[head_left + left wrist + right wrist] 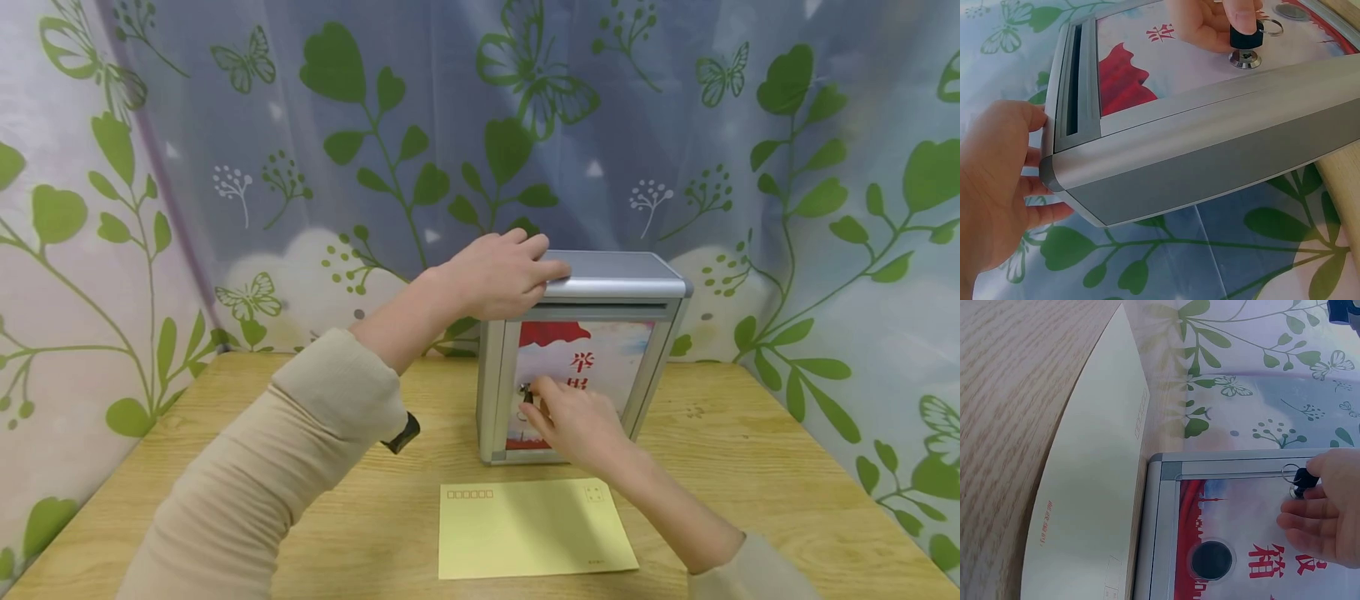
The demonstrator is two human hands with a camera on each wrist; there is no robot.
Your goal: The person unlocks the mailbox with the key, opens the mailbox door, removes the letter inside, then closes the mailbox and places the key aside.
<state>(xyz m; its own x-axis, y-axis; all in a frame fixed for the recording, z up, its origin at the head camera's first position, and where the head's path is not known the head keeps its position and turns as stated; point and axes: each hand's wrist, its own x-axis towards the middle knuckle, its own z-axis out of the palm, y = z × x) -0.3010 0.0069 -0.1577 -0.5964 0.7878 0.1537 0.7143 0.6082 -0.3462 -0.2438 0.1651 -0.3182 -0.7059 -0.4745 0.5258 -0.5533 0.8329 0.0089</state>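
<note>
A silver-grey metal letter box stands upright on the table, with a slot below its top and a red-and-white printed front. My left hand rests on the box's top left corner, its fingers spread loosely over the edge. At the front panel's left side, my right hand pinches a black-headed key between thumb and finger. The key is at the round metal lock, and a wire ring hangs from it. Whether the key is turned I cannot tell.
A yellow envelope lies flat on the wooden table in front of the box. A round dark disc sits low on the box's front. Behind the table hangs a leaf-and-butterfly curtain.
</note>
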